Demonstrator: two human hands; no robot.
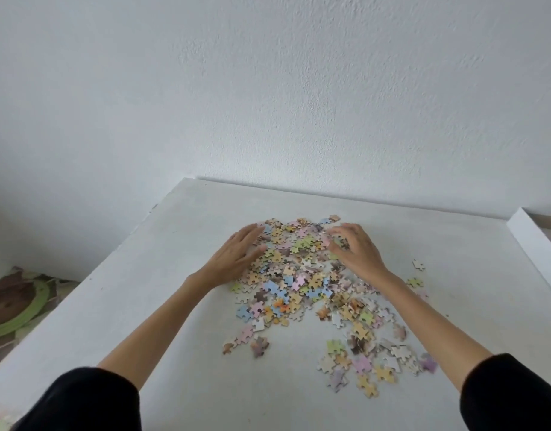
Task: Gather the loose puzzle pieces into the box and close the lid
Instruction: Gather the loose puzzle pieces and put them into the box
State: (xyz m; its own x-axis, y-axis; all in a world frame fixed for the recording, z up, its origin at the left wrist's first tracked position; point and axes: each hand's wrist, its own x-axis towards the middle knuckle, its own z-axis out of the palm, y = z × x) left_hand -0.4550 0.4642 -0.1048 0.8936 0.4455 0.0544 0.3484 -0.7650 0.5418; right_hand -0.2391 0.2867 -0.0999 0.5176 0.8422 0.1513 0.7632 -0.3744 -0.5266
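Observation:
A heap of small pastel puzzle pieces (pixel 299 269) lies spread over the middle of a white table (pixel 143 290). My left hand (pixel 236 253) rests flat against the heap's left edge, fingers together and extended. On the heap's far right side my right hand (pixel 355 247) is cupped with curled fingers over the pieces. Looser pieces (pixel 364 359) trail toward the near right. A white box wall (pixel 532 241) shows at the right edge; its inside is mostly out of frame.
A textured white wall stands right behind the table's far edge. A few stray pieces (pixel 418 265) lie to the right of the heap. Below the table's left edge, a green-rimmed patterned object (pixel 19 303) lies on the floor.

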